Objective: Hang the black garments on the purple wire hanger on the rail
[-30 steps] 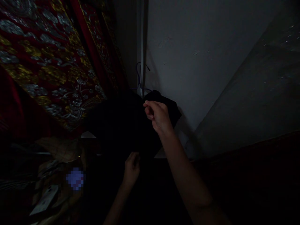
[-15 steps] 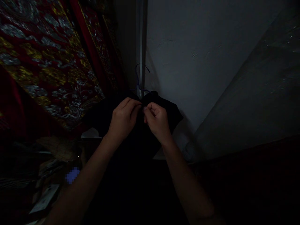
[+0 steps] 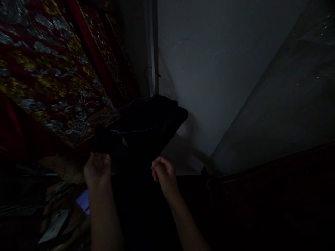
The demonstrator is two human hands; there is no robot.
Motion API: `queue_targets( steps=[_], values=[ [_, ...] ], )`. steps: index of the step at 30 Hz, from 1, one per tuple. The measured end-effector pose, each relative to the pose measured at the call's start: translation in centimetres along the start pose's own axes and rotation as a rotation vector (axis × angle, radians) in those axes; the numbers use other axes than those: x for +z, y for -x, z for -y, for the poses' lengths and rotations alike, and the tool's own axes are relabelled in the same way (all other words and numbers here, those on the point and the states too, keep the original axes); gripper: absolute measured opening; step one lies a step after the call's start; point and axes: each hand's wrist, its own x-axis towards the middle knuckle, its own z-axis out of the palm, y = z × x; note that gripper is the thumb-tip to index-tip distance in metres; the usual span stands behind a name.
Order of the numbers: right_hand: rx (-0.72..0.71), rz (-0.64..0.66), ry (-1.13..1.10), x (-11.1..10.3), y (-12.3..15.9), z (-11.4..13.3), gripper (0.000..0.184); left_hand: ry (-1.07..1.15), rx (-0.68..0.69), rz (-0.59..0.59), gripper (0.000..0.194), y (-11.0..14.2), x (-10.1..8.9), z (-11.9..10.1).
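A black garment (image 3: 141,153) hangs on a thin purple hanger (image 3: 128,104); one shoulder of the hanger is bare of cloth. Its hook curls by a narrow upright post. At the garment's left edge, my left hand (image 3: 98,170) is palm up with its fingers curled into the dark cloth. My right hand (image 3: 163,174) is closed in front of the garment, lower right of the hanger, thumb against bent fingers. Whatever lies between those fingertips is lost in the dark. A small pale tag-like piece (image 3: 125,141) shows near the collar.
Red cloth with gold and silver embroidery (image 3: 52,69) hangs at the left. A pale wall (image 3: 209,62) rises behind, with a shiny translucent sheet (image 3: 288,97) at its right. Papers (image 3: 54,225) and a blue-violet card (image 3: 83,201) lie among clutter at lower left.
My hands were together near the hanger's neck; they have parted and come down, the left going further left. The garment has shifted on the hanger, baring its purple left arm.
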Motion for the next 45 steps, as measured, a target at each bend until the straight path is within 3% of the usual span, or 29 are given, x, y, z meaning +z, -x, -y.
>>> queue_targets(
  steps=[3,5,8,10,12,15,18,20,23,25,27,29,32,35,37,39,42,45],
  values=[
    [0.010,-0.100,-0.004,-1.1,0.8,-1.2,0.027,0.117,-0.177,-0.050,0.018,4.1,0.2,3.8],
    [-0.043,-0.198,0.075,-2.5,0.6,-1.6,0.031,0.181,-0.262,-0.053,0.020,6.0,1.0,5.0],
    [-0.127,-0.333,0.222,-4.0,0.3,-1.7,0.028,0.262,-0.330,-0.033,0.032,7.8,2.4,4.7],
    [-0.168,-0.335,0.289,-4.1,0.6,-1.5,0.026,0.245,-0.313,0.032,0.033,9.0,3.3,3.7],
    [-0.202,-0.228,0.317,-3.4,1.4,-1.4,0.029,0.112,-0.220,0.190,0.027,10.6,4.3,2.3],
    [-0.187,-0.007,0.295,-2.0,2.7,-1.2,0.043,-0.175,0.033,0.458,0.018,12.9,5.8,0.7],
    [-0.084,0.114,0.261,-1.7,3.2,-0.9,0.030,-0.318,0.216,0.622,0.020,13.8,6.6,0.1],
    [0.034,0.158,0.275,-2.5,3.1,-0.2,0.022,-0.306,0.187,0.757,0.035,13.2,6.5,0.5],
    [0.141,0.242,0.324,-4.5,2.0,2.1,0.014,-0.257,-0.015,1.069,0.073,11.6,5.7,1.7],
    [0.069,0.303,0.370,-5.8,0.8,4.6,0.013,-0.343,-0.076,1.235,0.084,10.7,5.1,2.6],
    [-0.105,0.339,0.449,-7.0,-0.8,7.5,0.017,-0.512,0.021,1.313,0.073,9.9,4.5,3.2],
    [-0.325,0.305,0.540,-7.9,-2.6,10.1,0.017,-0.693,0.212,1.332,0.056,8.8,4.0,3.2],
    [-0.641,0.001,0.544,-8.8,-5.5,12.3,0.014,-0.919,0.425,1.254,0.037,5.8,3.2,2.2],
    [-0.744,-0.269,0.444,-8.8,-8.6,11.8,0.021,-0.994,0.490,1.147,0.026,2.3,2.1,0.5],
    [-0.739,-0.266,0.461,-8.4,-10.8,10.5,0.024,-0.975,0.456,1.120,0.026,0.8,1.3,-0.6],
    [-0.720,-0.184,0.542,-7.8,-12.9,8.7,0.027,-0.925,0.340,1.143,0.031,0.5,0.6,-1.6],
    [-0.609,-0.076,0.678,-7.6,-15.4,6.4,0.029,-0.868,0.136,1.167,0.036,1.8,-0.5,-2.5],
    [-0.488,-0.010,0.747,-8.5,-16.3,5.5,0.032,-0.996,0.114,1.184,0.040,2.6,-1.6,-2.7]
  ],
)
